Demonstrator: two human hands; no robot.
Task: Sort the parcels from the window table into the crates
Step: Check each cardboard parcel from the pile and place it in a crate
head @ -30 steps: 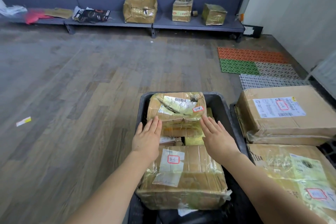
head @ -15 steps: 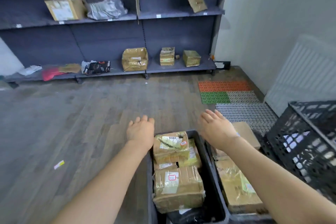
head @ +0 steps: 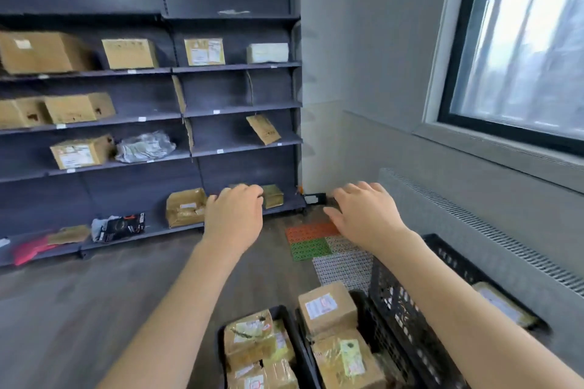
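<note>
Both my hands are raised in the air, empty. My left hand (head: 235, 215) hangs with loosely curled fingers; my right hand (head: 366, 215) has its fingers spread and relaxed. Far below them, a dark crate (head: 286, 314) on the floor holds several taped brown parcels, the top one (head: 249, 336) bearing white labels. Beside it on the right, a second crate (head: 363, 301) carries a labelled cardboard box (head: 325, 306) and a wrapped parcel (head: 344, 360). A taller black lattice crate (head: 401, 309) stands further right. No window table is in view.
Dark shelving (head: 151, 73) with several cardboard boxes fills the back wall. Coloured floor mats (head: 311, 238) lie near the corner. A radiator (head: 493, 240) runs under the window (head: 518, 41) on the right. A flat parcel (head: 505, 306) lies by the radiator. Wooden floor spreads to the left.
My hands left the parcel in the crate and rose up, empty. The view lifted from the crates toward the shelves and window.
</note>
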